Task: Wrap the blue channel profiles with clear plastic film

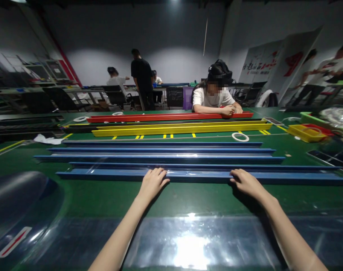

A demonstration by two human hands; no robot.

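Note:
A long blue channel profile (199,177) lies crosswise on the green table, its raised edges running left to right. My left hand (153,182) grips its near wall left of centre, fingers curled over the top edge and thumb on the near side. Farther right, my right hand (246,181) is closed on the same wall, with fingertips hidden in part. A clear glossy strip shows inside the trough. Just behind lie more blue channel profiles (165,159), parallel to this one.
Clear plastic sheet (143,241) covers the table's front, with a large curled film roll (21,199) at left. Farther back lie yellow (171,130) and red profiles (160,117), a tape roll (240,137) and a yellow bin (305,133). A co-worker (213,98) leans over the far edge.

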